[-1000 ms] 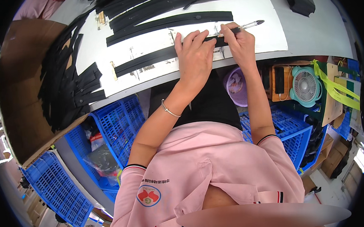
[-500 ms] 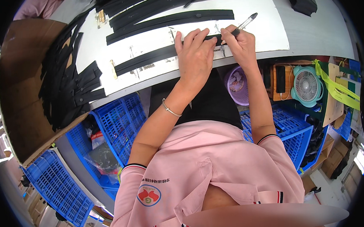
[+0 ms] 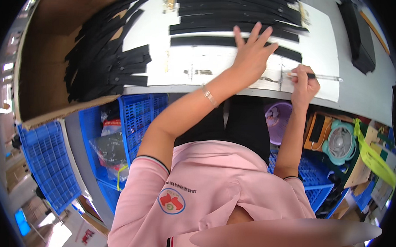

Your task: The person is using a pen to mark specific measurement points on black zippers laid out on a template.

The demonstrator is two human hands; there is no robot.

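Note:
My left hand [image 3: 253, 61] lies palm down with fingers spread, its fingertips over a long black fabric strip [image 3: 203, 41]. The strip runs across a white sheet [image 3: 320, 38], and its right part slants toward me. To the right and nearer the table edge, my right hand [image 3: 306, 85] is closed round a clear-barrelled pen [image 3: 328, 77], which lies almost level. Between my hands and to their left, dark marks [image 3: 270, 79] show on the sheet. Beyond my left hand, several more black strips [image 3: 237, 11] lie side by side.
At the left, a cardboard box [image 3: 39, 73] stands beside a heap of black strips [image 3: 102, 61]. A black case [image 3: 357, 41] sits at the table's right. Below the table are a purple bin [image 3: 279, 124], a teal fan [image 3: 340, 141] and blue crates [image 3: 142, 115].
The near black strip has moved away from me, toward the other strips, with my left hand. My right hand has come off it with the pen. The camera view has shifted too.

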